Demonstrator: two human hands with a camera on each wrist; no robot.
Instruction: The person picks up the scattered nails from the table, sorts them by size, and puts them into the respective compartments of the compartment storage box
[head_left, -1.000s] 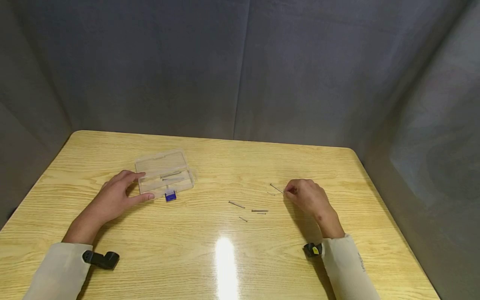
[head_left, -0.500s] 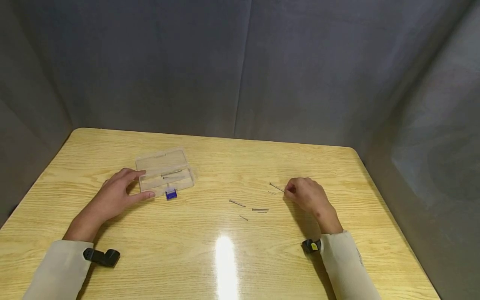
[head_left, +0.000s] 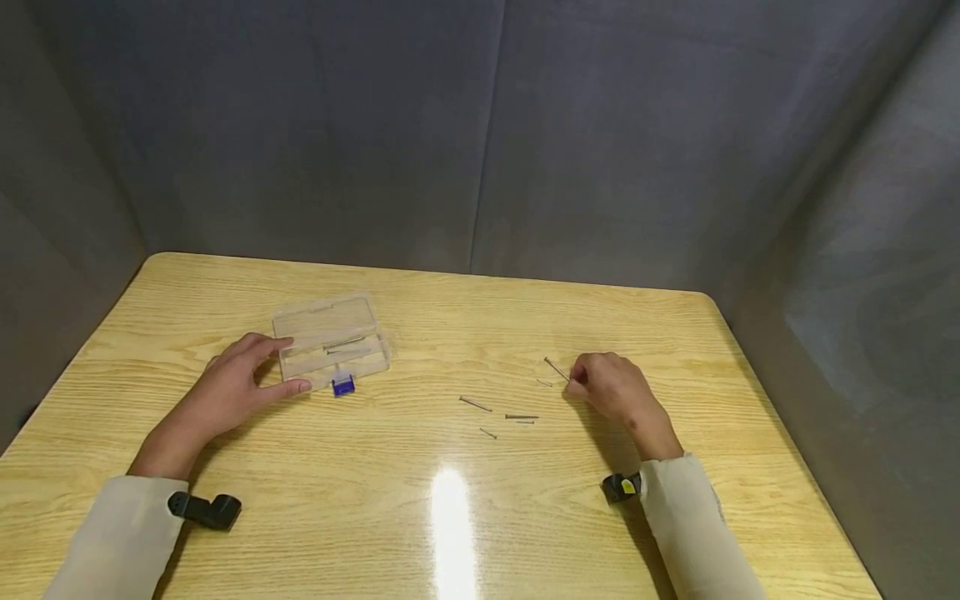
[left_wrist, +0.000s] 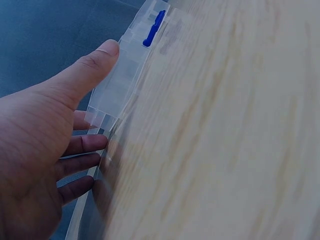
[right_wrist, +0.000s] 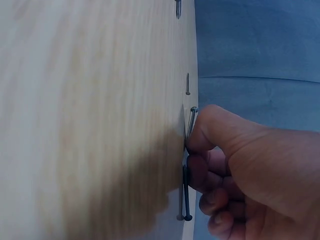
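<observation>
A clear plastic box (head_left: 330, 317) with a blue latch (head_left: 343, 385) lies with its lid folded back at the left of the table. My left hand (head_left: 236, 385) holds its left end, thumb along the front edge and index finger at the far side. Two long nails (head_left: 343, 343) lie inside the box. At the right, my right hand (head_left: 613, 385) pinches a long nail (head_left: 557, 369) between thumb and index finger, its head pointing away to the upper left. The fingers hide its other end. Just left of this hand lies a short nail (head_left: 544, 383).
Mid-table lie several loose nails: a long nail (head_left: 476, 403), another long nail (head_left: 522, 417) with a short nail (head_left: 525, 422) beside it, and a short nail (head_left: 488, 433) nearer me. Grey curtains (head_left: 480, 142) stand behind the wooden table (head_left: 360, 483).
The head of the pinched nail has swung slightly away and to the right. My left hand stays on the box. The whole view has shifted slightly.
</observation>
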